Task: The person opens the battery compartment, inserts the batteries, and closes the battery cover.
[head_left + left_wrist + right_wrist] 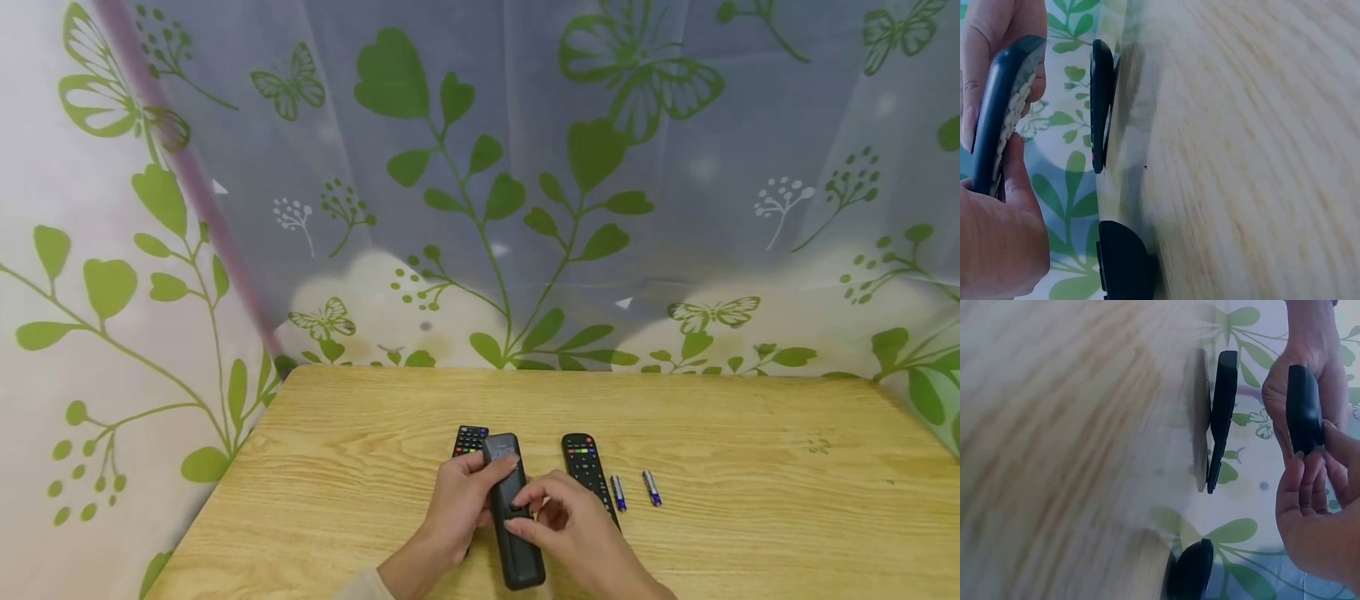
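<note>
My left hand (459, 504) grips a black remote control (519, 554) by its side, thumb lying across the upper part of its back. The remote's plain back faces up in the head view, while pale buttons show on its underside in the left wrist view. At the middle of that back, the thumb and index finger of my right hand (573, 521) pinch at a small dark notch. Fingertips of the right hand (1316, 519) sit right at the remote's end in the right wrist view. The held remote (997, 119) is raised above the table.
A second remote control (472, 438) lies buttons up behind the left hand, partly hidden. Another black remote (587, 468) lies beyond the right hand, also buttons up. To its right are two small batteries, one near (618, 493) and one farther right (652, 488), on the wooden table (787, 500). A leaf-patterned curtain hangs behind.
</note>
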Motion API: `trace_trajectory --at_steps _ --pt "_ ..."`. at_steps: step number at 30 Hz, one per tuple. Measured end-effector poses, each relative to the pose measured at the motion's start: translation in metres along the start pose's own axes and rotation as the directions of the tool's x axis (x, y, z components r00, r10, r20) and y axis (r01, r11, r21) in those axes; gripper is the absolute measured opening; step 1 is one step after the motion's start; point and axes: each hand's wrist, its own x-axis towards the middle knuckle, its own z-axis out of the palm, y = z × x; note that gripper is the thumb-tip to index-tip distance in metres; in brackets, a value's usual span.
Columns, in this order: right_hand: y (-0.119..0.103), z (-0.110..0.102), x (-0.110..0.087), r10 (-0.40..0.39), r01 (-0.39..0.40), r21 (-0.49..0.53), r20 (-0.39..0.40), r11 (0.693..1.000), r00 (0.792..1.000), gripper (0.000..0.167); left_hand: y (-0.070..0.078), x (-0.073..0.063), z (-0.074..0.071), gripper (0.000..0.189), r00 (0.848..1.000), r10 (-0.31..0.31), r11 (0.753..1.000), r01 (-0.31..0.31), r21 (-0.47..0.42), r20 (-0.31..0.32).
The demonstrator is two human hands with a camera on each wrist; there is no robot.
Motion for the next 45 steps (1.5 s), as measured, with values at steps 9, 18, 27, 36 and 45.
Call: trace_trajectory --at_steps 9,18,27,36,45 --pt "0.002 -0.001 0.002 0.264 -0.264 0.024 0.012 0.964 0.965 0.044 0.006 -0.004 0.002 0.037 0.998 0.063 0.998 -0.063 0.021 0.009" --pt "0.001 -0.002 0.003 0.247 -0.253 0.045 0.107 0.966 0.963 0.04 0.008 -0.007 0.003 0.036 0.996 0.089 0.995 -0.089 0.037 0.0" --pt "-0.003 0.0 0.003 0.276 -0.269 -0.095 0.058 0.958 0.96 0.042 0.0 -0.001 0.0 0.037 0.998 0.052 0.999 -0.051 0.014 -0.044" --pt "-0.017 0.007 -0.003 0.072 -0.096 -0.466 -0.07 0.879 0.995 0.052 -0.002 0.001 0.001 0.04 0.997 0.035 0.998 -0.038 -0.053 -0.062" --pt "-0.031 0.018 -0.011 -0.079 0.0 -0.737 -0.073 0.676 0.994 0.061 -0.001 0.005 0.0 0.046 0.999 -0.005 0.993 0.0 -0.115 -0.048"
